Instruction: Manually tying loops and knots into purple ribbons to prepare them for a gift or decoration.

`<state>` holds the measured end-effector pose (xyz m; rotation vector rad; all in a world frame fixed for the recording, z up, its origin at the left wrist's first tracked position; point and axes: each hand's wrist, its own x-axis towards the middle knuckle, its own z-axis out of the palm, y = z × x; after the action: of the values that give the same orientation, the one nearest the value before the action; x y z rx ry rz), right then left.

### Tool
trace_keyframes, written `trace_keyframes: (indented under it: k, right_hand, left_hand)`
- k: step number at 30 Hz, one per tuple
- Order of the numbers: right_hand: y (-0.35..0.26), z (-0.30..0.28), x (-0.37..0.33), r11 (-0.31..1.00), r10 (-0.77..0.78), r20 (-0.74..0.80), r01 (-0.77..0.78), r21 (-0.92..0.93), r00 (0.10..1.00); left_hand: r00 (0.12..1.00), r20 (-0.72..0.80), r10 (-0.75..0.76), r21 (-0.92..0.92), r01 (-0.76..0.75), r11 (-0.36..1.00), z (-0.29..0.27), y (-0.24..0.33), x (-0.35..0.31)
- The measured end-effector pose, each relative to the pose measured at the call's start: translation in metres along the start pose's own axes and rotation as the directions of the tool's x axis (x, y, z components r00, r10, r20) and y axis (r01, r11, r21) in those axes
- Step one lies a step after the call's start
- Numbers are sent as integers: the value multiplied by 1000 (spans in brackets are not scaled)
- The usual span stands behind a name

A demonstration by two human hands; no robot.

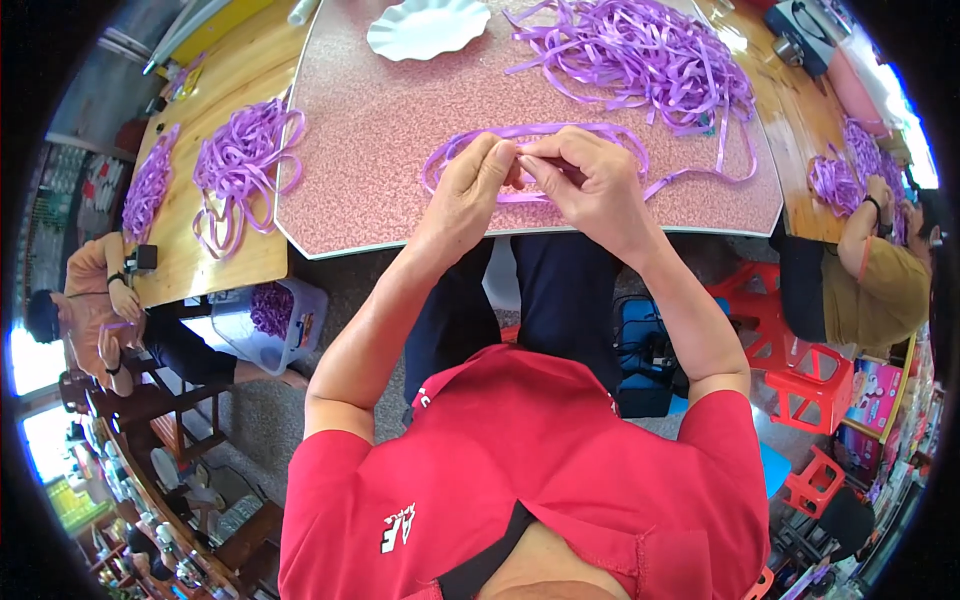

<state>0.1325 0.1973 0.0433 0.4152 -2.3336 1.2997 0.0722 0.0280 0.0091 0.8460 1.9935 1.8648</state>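
Note:
Above the pink speckled table top, my left hand (472,190) and my right hand (592,180) meet with their fingertips pinched together. Both are closed on a narrow purple ribbon (540,129), whose loop spreads out around and behind them. The exact spot between the fingertips is mostly hidden. From beside my right hand a strand runs right and curves up toward a big tangled pile of purple ribbons (640,60) at the far right of the table. A white scalloped plate (425,28) lies farther back, left of that pile.
Wooden side tables flank mine, with another ribbon heap (240,150) at left and one (835,185) at right. A person (100,310) sits on the left, another (885,270) on the right. A clear plastic bin (300,315) and red stools (815,385) stand below.

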Motion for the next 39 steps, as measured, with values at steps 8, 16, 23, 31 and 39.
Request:
trace_keyframes:
  k: [8,16,23,31,39]
  right_hand:
    - [3,2,0,879,274,89,-287,381,958]
    - [-8,5,5,640,432,233,-479,601,871]
    - [-4,19,6,448,543,306,-578,682,782]
    - [-12,27,-1,497,559,253,-563,661,790]
    - [-7,22,8,701,495,157,-499,508,855]
  left_hand:
    - [997,45,-66,-305,77,949,-10,7,-17]
    - [989,-22,-145,-446,120,887,-20,6,-32]
    - [985,-170,-32,-666,-91,740,-10,6,-37]
    - [860,-347,373,82,-369,926,-6,-7,-30]
    - [717,9,697,761,-457,461,-16,20,-17]
